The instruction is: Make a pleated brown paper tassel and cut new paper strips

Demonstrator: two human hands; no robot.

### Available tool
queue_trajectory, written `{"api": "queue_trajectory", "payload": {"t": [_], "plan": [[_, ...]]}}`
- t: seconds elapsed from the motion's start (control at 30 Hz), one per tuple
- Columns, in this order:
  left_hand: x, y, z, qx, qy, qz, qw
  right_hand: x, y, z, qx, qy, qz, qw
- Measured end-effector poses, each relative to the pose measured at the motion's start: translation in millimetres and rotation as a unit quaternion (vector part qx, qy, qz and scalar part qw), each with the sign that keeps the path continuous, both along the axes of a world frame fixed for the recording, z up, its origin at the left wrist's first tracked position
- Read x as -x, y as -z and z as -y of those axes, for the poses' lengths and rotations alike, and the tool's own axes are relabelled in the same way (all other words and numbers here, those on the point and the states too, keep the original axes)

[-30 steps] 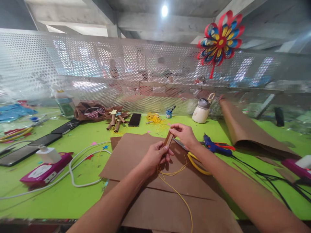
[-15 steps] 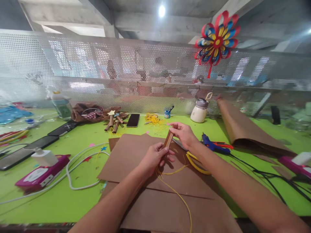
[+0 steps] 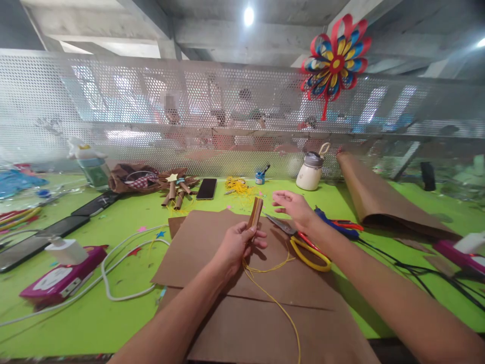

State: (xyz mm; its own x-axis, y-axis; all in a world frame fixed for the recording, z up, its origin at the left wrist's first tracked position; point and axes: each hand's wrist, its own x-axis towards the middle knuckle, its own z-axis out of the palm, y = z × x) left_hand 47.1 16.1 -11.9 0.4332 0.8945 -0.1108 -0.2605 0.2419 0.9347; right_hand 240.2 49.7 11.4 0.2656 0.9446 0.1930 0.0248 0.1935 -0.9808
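My left hand [image 3: 239, 243] is closed round a narrow folded piece of brown paper [image 3: 256, 210], which stands up tilted between thumb and fingers. From below that hand a thin yellow string [image 3: 278, 305] trails down over the brown paper sheets [image 3: 212, 240]. Just right of the folded piece, and apart from it, my right hand [image 3: 293, 207] is raised with its fingers loosely bent and nothing visible in them. Under my right wrist lie scissors [image 3: 308, 255] with yellow and red handles, their blades pointing up and left.
A blue glue gun [image 3: 335, 227] lies right of my right wrist. At the back stand a cream bottle [image 3: 309, 174] and a small blue jar [image 3: 259, 177], near tangled yellow string [image 3: 238, 185] and a phone [image 3: 207, 189]. A power strip [image 3: 62, 275] with a white cable sits left.
My right hand has let go of the top of the folded brown paper and moved right. The scissors' blades and red handle part now show more fully. My left hand keeps its hold.
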Motion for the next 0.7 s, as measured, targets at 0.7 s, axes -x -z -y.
{"api": "queue_trajectory", "payload": {"t": [0.7], "plan": [[1,-2.3,-11,-0.011,-0.077,-0.013,0.997,-167,33.1,88,0.069,0.078,0.696,0.71]]}}
